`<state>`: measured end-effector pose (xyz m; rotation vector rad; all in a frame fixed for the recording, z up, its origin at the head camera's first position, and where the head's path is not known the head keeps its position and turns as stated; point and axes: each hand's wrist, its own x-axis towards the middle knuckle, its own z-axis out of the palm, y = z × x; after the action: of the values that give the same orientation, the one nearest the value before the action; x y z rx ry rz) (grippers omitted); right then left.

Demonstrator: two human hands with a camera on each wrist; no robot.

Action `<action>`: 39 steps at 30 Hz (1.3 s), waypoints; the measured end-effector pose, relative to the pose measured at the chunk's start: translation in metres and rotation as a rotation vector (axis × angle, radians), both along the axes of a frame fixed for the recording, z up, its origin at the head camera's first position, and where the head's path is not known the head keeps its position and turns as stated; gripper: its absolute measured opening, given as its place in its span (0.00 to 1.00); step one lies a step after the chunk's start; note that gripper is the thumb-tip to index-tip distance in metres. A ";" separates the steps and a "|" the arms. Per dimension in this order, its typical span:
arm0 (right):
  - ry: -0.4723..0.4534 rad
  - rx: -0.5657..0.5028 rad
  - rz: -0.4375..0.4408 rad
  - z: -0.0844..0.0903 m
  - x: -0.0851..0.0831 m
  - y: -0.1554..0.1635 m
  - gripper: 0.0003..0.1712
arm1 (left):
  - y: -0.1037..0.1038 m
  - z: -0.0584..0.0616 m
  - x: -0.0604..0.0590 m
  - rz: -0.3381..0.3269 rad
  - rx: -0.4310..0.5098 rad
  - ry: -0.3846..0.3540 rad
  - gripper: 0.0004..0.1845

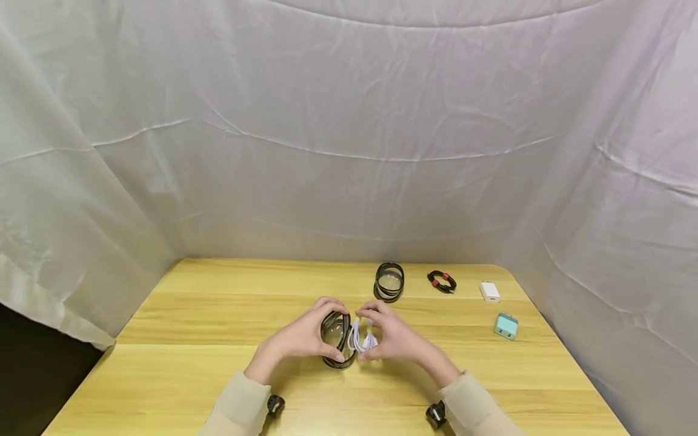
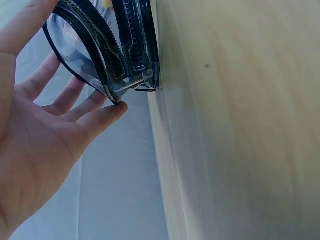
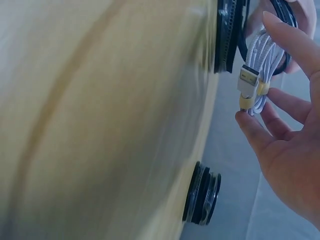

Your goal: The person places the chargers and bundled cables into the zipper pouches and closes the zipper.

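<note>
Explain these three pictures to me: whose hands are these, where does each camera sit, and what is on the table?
No machine: a person works with bare hands. The wide picture comes from a head camera; the other two from cameras on each wrist. The left hand holds a clear round zip pouch upright on the wooden table. The right hand pinches a coiled white cable beside it. Farther back lie a second pouch, a black cable with red ties, a white charger and a teal charger.

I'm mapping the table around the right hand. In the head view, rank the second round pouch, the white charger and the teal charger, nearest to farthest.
From the right hand:
1. Second round pouch, just behind.
2. Teal charger, right.
3. White charger, back right.
</note>
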<state>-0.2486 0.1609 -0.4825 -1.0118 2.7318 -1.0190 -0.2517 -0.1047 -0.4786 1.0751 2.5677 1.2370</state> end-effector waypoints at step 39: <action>-0.038 0.065 0.018 -0.009 -0.005 -0.028 0.50 | 0.000 -0.003 -0.001 0.018 0.034 -0.033 0.46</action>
<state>-0.2539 0.1326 -0.4918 -0.9957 2.7014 -0.9303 -0.2524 -0.1051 -0.4815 1.0313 2.5463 1.2963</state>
